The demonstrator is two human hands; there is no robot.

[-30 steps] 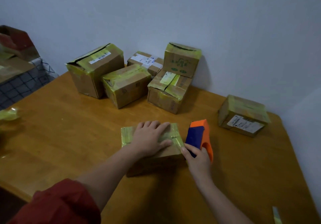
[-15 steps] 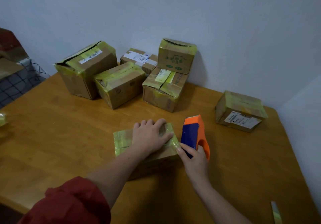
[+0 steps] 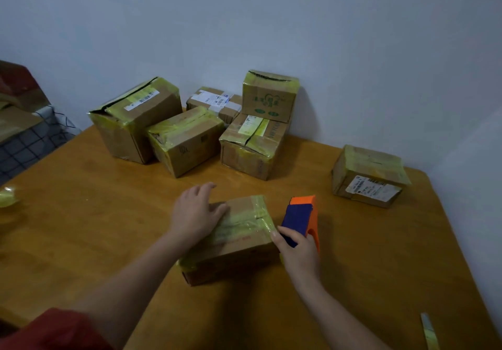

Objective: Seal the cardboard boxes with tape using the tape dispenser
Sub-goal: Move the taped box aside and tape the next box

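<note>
A cardboard box [image 3: 239, 243] is held down on the wooden table [image 3: 81, 214].
Its top is pressed by the left hand [image 3: 195, 211], fingers flat and relaxed; the orange-and-blue tape dispenser [image 3: 301, 216] is gripped in the curled right hand [image 3: 297, 252], just beside the box's right end.

The tape dispenser [image 3: 300, 218] is orange with a dark blue body. The cardboard boxes [image 3: 187, 143] are brown, banded with yellowish-green tape [image 3: 239, 224]; several carry white labels [image 3: 372, 188]. The table [image 3: 81, 214] is honey-brown wood, the wall [image 3: 271, 23] pale grey, the sleeve [image 3: 54, 330] red, and the cloth [image 3: 24, 146] at the left dark with a light grid.
</note>
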